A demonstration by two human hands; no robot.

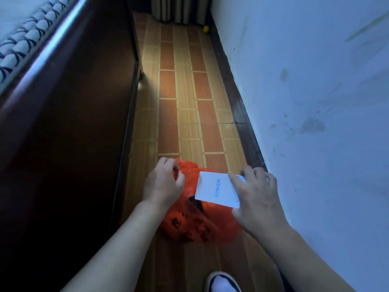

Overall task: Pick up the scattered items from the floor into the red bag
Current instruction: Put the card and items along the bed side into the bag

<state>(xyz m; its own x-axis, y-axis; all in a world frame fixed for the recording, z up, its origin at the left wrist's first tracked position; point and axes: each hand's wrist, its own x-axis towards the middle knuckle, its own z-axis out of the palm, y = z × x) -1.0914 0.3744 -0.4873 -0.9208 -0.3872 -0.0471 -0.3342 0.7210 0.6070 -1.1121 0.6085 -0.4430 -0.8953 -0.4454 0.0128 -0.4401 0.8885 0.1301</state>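
A red plastic bag (195,226) with dark printed characters hangs low in the middle of the view, above the tiled floor. My left hand (163,182) pinches the bag's upper left edge and holds it up. My right hand (255,197) grips a flat white box (219,189) with blue lettering by its right end. The box lies tilted over the bag's dark opening, its left end above the red plastic. A small yellow object (205,29) lies far ahead on the floor by the wall.
A narrow strip of orange and tan tiled floor (185,106) runs between a dark wooden bed frame (73,123) on the left and a pale wall (315,102) with dark skirting on the right. A curtain hangs at the far end. My shoe (223,282) shows at the bottom.
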